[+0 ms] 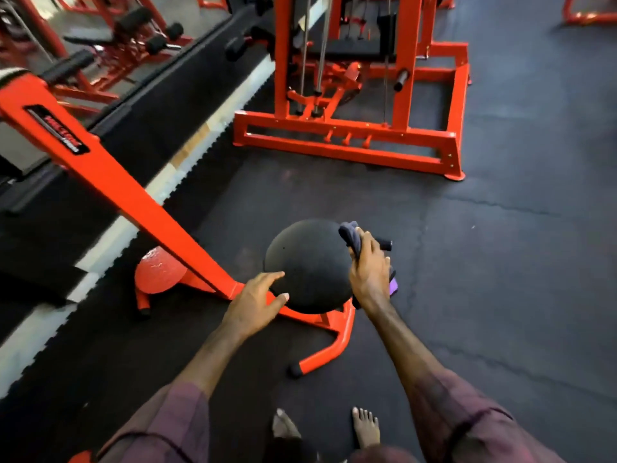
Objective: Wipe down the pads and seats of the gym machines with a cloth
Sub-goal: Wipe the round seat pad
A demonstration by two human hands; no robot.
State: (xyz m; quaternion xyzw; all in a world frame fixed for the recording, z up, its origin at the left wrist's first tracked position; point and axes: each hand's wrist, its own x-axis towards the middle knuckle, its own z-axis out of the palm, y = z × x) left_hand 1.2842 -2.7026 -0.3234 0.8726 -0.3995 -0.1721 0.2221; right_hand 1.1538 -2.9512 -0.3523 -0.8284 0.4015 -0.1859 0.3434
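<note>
A dark rubber floor (500, 228) spreads under orange gym machines, with a mirror (100, 38) along the wall at the upper left. In the middle stands a round black seat (307, 262) on an orange frame (330, 332), joined to a slanted orange beam (110, 175). The left hand (257, 300) rests on the near left edge of the seat, fingers spread and relaxed, holding nothing. The right hand (369, 265) is at the seat's right edge, fingers curled round a dark cloth (350, 235) that bunches out above the knuckles and touches the seat's upper right rim. A small purple thing (394, 286) peeks from under that hand; what it is cannot be told. Two bare feet (365, 429) stand on the floor below.
</note>
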